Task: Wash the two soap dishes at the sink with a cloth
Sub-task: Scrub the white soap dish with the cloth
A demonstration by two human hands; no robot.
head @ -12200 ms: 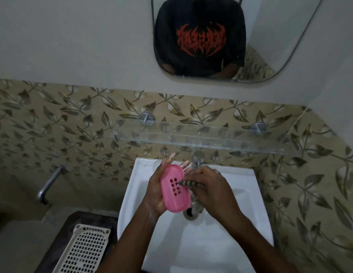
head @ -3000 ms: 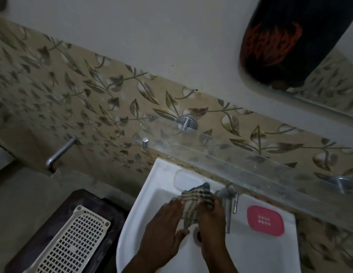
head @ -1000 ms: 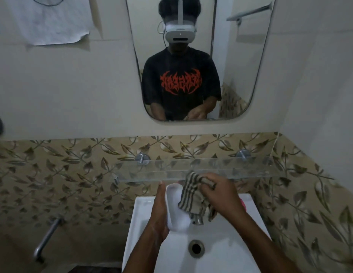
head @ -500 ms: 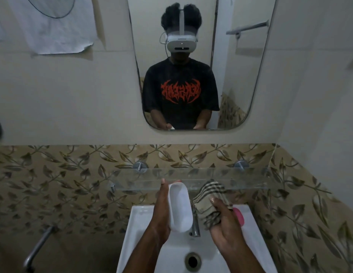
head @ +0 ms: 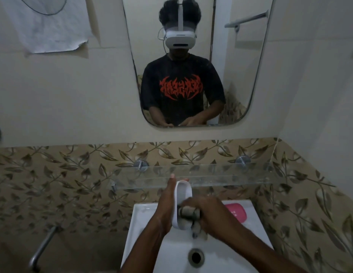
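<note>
Above the sink (head: 144, 233), my left hand (head: 167, 203) gripped the white soap dish (head: 182, 196) upright, my right hand (head: 209, 211) clutching the cloth (head: 188, 210) against its inside — the pink soap dish (head: 235, 210) lay on the back-right rim.

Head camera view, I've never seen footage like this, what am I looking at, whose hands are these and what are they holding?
No machine here: a person wears a camera on the head, looking down at their own hands; the mirror reflects them. The left hand holds a white soap dish on edge above the sink. The right hand grips a cloth against the dish. A pink soap dish lies on the sink's back right rim, under a glass shelf.
</note>
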